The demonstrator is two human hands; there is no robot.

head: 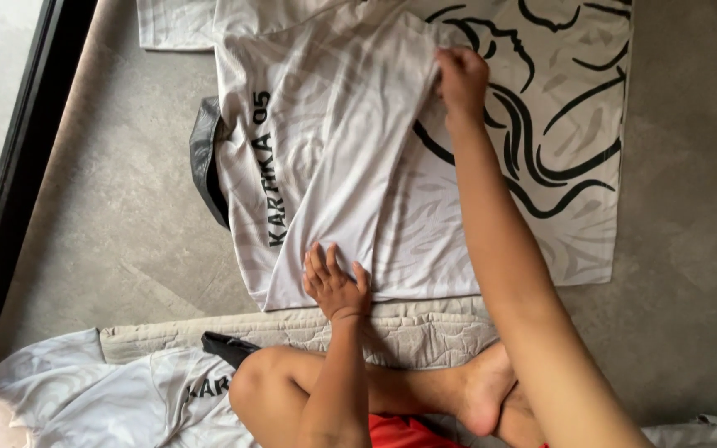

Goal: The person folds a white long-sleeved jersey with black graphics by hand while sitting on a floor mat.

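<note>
the white jersey [325, 166] lies spread on the grey floor [126, 216], just past the person's crossed legs, with black lettering down its back and a dark sleeve trim showing at its left edge. the left hand [335, 286] lies flat and unclenched on the near hem, fingers spread, pinning the cloth down. the right hand [461, 81] is pinched closed on the far end of a folded-over panel, holding that edge up off the layer below. the fabric looks thin, light and soft, likely a slick sports knit, so it will probably slide on itself and sag where it is not supported; the edges and fold corners seem the sound places to take hold, with a flat palm to keep the rest from creeping. part of the jersey rests on a white cloth with black curved line drawing [566, 124], which lies under it and out to the right. a quilted beige mat [408, 332] runs along the near side, touching the hem. another white garment [109, 398] lies crumpled at the lower left beside the knee. a dark frame [10, 191] borders the floor at the left, well apart from the hands.
</note>
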